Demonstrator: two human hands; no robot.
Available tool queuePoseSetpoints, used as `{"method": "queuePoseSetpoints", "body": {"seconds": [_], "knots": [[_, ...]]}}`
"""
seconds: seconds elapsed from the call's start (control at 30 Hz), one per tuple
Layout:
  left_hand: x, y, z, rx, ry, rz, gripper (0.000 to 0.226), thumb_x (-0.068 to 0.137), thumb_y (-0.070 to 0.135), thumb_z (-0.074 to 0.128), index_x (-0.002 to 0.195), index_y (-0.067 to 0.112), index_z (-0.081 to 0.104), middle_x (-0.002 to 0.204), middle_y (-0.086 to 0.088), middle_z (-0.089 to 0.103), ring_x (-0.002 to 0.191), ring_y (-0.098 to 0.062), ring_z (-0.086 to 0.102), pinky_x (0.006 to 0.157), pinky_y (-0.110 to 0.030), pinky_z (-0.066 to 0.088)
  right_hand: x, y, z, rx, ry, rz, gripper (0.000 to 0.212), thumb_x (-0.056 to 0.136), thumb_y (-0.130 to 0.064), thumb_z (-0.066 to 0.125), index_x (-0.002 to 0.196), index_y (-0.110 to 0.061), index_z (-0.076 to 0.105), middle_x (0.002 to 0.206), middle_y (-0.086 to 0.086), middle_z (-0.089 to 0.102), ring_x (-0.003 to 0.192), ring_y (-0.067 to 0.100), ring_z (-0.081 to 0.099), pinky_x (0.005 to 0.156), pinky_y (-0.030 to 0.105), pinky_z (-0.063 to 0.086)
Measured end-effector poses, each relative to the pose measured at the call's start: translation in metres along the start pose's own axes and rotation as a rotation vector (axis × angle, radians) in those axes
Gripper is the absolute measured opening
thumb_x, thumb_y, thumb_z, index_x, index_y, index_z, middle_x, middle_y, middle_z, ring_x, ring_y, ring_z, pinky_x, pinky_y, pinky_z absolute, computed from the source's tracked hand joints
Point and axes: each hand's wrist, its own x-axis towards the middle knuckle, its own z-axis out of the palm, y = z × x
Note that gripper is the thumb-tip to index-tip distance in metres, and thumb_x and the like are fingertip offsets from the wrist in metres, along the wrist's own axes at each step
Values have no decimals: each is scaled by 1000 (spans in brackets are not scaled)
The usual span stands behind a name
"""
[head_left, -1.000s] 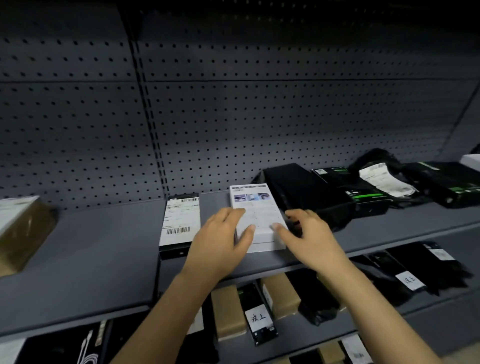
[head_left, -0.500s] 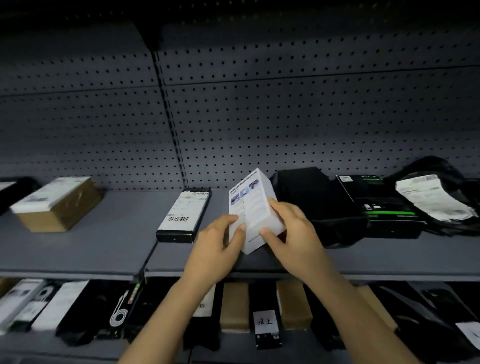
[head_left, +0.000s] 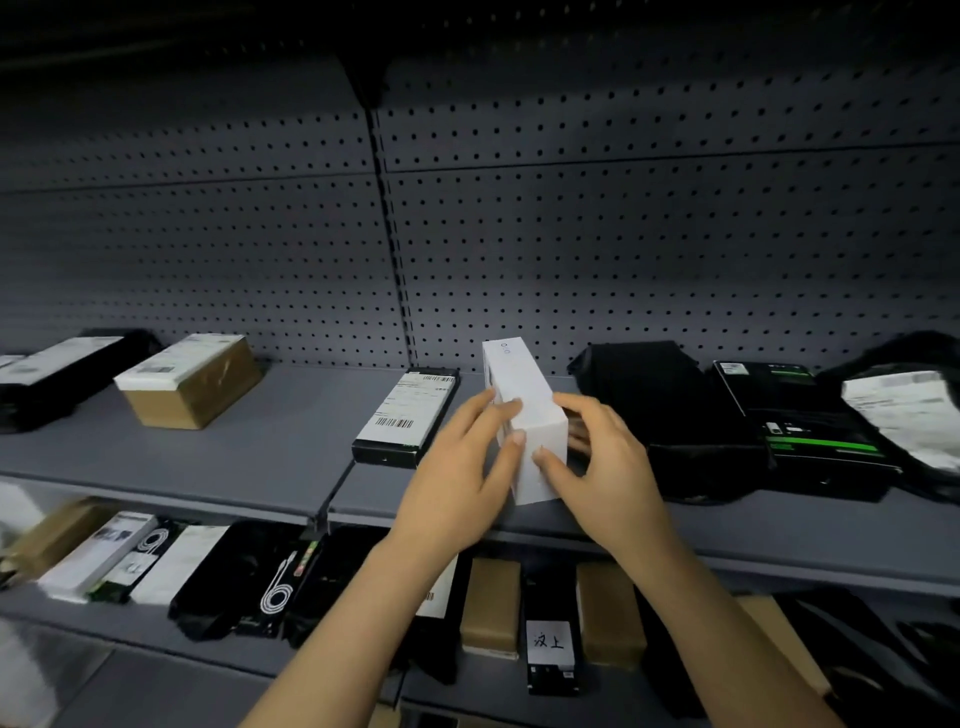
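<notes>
A long white box (head_left: 522, 400) stands on its narrow side on the grey shelf (head_left: 270, 447), its plain face turned up. My left hand (head_left: 462, 467) grips its left side, thumb on the near end and fingers over the top edge. My right hand (head_left: 608, 462) holds the right side, thumb on the near end, fingers curled behind the box.
A black box with a white barcode label (head_left: 405, 415) lies just left of the white box. A brown carton (head_left: 189, 379) sits further left. Black packages (head_left: 670, 410) and a green-striped black box (head_left: 795, 421) lie to the right. The lower shelf (head_left: 311, 670) holds several boxes.
The white box lay flat on the shelf, was tipped up at an angle by both hands, and now stands on its side. The view has shifted left.
</notes>
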Motion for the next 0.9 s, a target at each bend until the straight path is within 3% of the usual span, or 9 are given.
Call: {"method": "queuePoseSetpoints", "body": {"seconds": [0.17, 0.23, 0.3, 0.37, 0.5, 0.67, 0.77, 0.83, 0.9], "knots": [[-1, -14, -13, -61, 36, -36, 44, 96, 50, 45, 129, 21, 50, 138, 14, 46, 126, -2, 43, 96, -18, 36, -4, 2, 13, -68, -194, 223, 68, 82, -43, 73, 140, -21, 45, 128, -6, 59, 112, 10, 57, 96, 29, 49], [-2, -25, -17, -141, 31, -95, 39, 92, 56, 48, 113, 23, 50, 135, 13, 49, 121, -5, 49, 94, -27, 44, -6, -4, 21, -51, -221, 260, 67, 83, -45, 71, 141, -25, 45, 128, -7, 60, 111, 10, 58, 94, 27, 49], [-1, -34, -20, -163, 39, -114, 38, 90, 60, 49, 106, 26, 47, 126, 13, 55, 110, -5, 55, 86, -29, 48, -7, -10, 28, -34, -169, 278, 64, 82, -42, 73, 140, -27, 48, 127, -8, 60, 111, 9, 58, 95, 28, 49], [-1, -42, -20, -195, 10, -110, 49, 88, 66, 47, 117, 27, 46, 118, 12, 59, 102, -5, 57, 81, -30, 50, -9, -14, 32, -53, -78, 270, 62, 80, -38, 76, 136, -27, 53, 127, -8, 60, 113, 10, 57, 98, 30, 48], [0, -55, -10, -310, -92, -109, 66, 81, 78, 39, 127, 31, 45, 120, 14, 61, 108, -2, 59, 90, -36, 53, -15, -16, 34, -161, 20, 239, 59, 79, -29, 79, 133, -22, 57, 130, -4, 57, 118, 13, 53, 103, 27, 42], [1, -66, 2, -341, -146, -89, 45, 89, 65, 42, 114, 27, 47, 105, 5, 67, 91, -11, 66, 81, -45, 56, -19, -16, 37, -220, 22, 226, 57, 79, -20, 79, 132, -18, 57, 130, -5, 55, 117, 4, 49, 102, 13, 34], [4, -70, 3, -353, -152, -89, 34, 94, 55, 45, 112, 27, 47, 102, 5, 68, 90, -12, 66, 80, -45, 56, -19, -15, 36, -159, 23, 294, 55, 81, -17, 75, 133, -21, 56, 128, -9, 57, 117, 5, 52, 104, 22, 41], [5, -72, 2, -367, -166, -109, 43, 87, 64, 40, 113, 29, 46, 101, 6, 68, 90, -11, 66, 82, -46, 56, -16, -15, 33, -13, 30, 391, 51, 83, -17, 70, 131, -25, 56, 121, -15, 63, 112, 4, 59, 97, 21, 46], [5, -74, 3, -382, -171, -123, 46, 85, 66, 39, 113, 30, 47, 100, 3, 69, 92, -13, 67, 83, -46, 55, -12, -17, 33, 73, 32, 462, 33, 91, -18, 62, 123, -30, 60, 109, -22, 65, 106, 0, 60, 85, 9, 43]]}}
